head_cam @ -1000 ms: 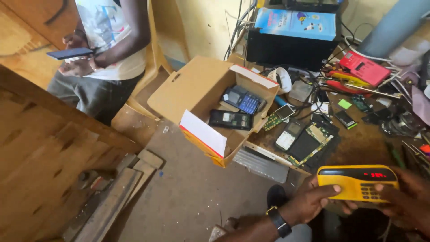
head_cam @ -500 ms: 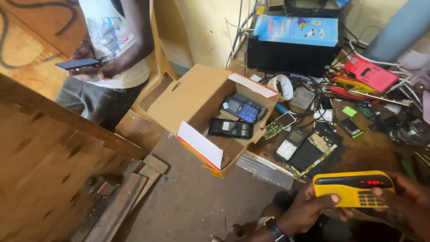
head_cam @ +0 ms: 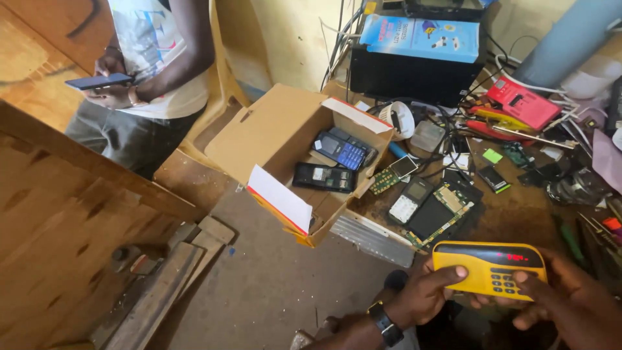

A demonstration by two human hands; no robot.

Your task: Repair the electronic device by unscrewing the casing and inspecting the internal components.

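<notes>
Near the bottom right, both hands gripped a yellow handheld radio (head_cam: pixel 490 268) above the cluttered workbench (head_cam: pixel 518 214). The left hand (head_cam: pixel 424 297), with a wristwatch (head_cam: pixel 386 323) on it, clasped its left end, thumb on top; the right hand (head_cam: pixel 567 304) closed around its right end, thumb by the keypad. An open cardboard box (head_cam: pixel 285 139) of phones sat far left.

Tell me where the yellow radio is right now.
The yellow radio sits low right in the head view, held between the left hand and right hand, just below the circuit board.

Left hand (head_cam: pixel 424 295), right hand (head_cam: pixel 564 298): both curled, thumbs forward.
</notes>
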